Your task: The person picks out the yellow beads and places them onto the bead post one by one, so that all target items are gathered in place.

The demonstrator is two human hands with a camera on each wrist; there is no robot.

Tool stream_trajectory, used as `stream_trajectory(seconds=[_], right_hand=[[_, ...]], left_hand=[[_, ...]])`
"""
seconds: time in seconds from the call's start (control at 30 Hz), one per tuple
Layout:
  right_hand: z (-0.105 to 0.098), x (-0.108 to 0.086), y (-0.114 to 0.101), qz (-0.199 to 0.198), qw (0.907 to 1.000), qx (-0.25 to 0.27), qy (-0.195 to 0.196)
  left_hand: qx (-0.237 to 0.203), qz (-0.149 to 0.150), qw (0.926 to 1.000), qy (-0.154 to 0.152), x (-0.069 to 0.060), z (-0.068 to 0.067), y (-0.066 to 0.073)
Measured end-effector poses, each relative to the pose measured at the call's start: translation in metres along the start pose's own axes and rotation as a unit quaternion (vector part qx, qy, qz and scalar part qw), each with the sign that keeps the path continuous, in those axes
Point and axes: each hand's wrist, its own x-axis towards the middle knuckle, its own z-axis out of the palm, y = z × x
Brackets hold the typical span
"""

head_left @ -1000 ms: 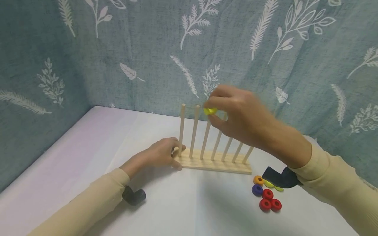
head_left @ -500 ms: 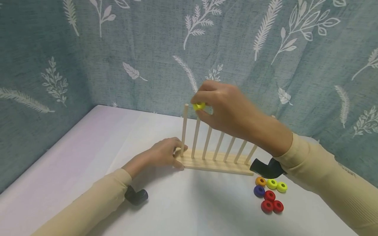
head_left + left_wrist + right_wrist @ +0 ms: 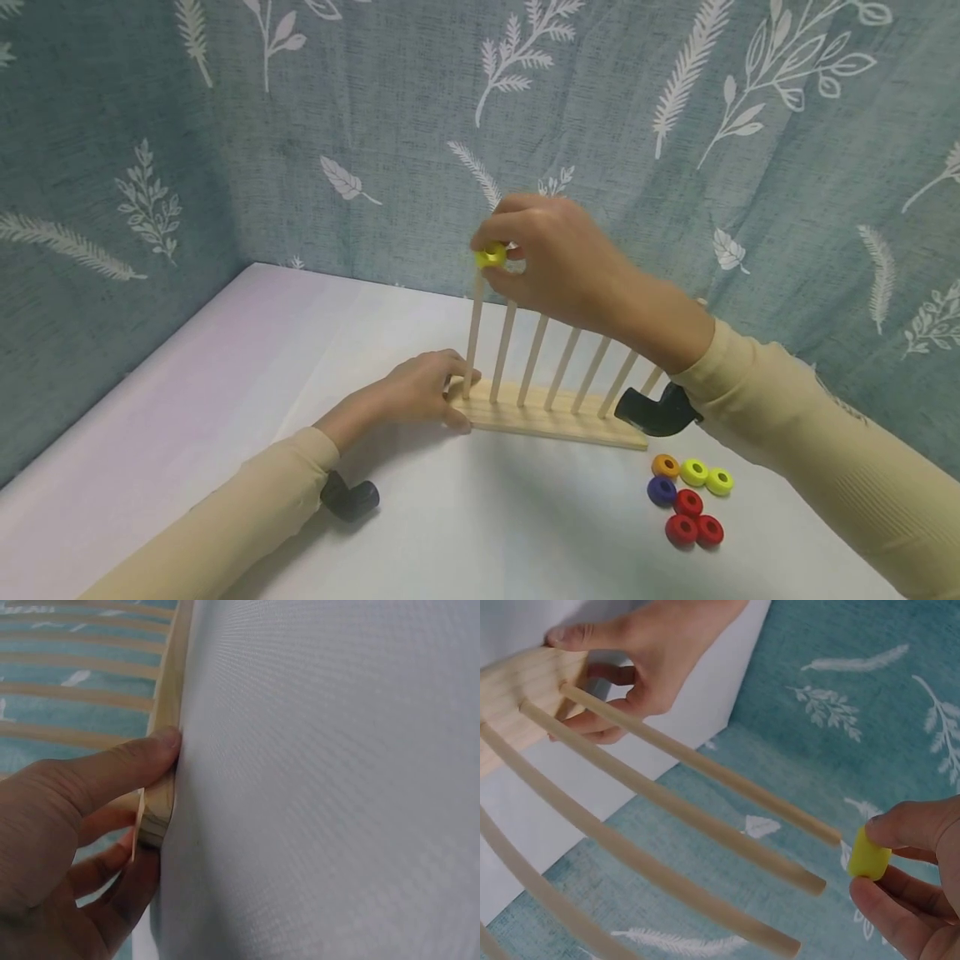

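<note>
The right hand (image 3: 555, 258) pinches a yellow ring (image 3: 491, 261) between thumb and fingers, holding it at the top of the end peg (image 3: 474, 342), the one nearest the left hand (image 3: 423, 385). From the head view the ring seems to sit right on the tip, but the right wrist view shows it just beyond the peg's end, apart from it and not threaded. The left hand grips the end of the wooden rack (image 3: 555, 423), thumb along the near edge and fingers curled round the far side. The two hands are well apart, one low at the base, one up high. The step in hand looks like lining the ring up over that peg. The next move probably calls for squaring the hole to the tip, easing the ring on, then letting go so it can slide down, while the left hand steadies the rack. No ring shows on the visible parts of the pegs. On the counter (image 3: 435, 533), past the rack's right end, lie an orange ring (image 3: 660, 473), two more yellow ones, a purple ring (image 3: 658, 498) and three red rings (image 3: 678, 537)
</note>
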Motion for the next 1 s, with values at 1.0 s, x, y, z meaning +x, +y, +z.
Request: stream_trajectory(seconds=[1.0], right_hand=[[0.011,0.003,0.002,0.025,0.9986,0.002,-0.046]], left_hand=[[0.009,-0.01,0.9999,-0.004,-0.001,0.001,0.001]])
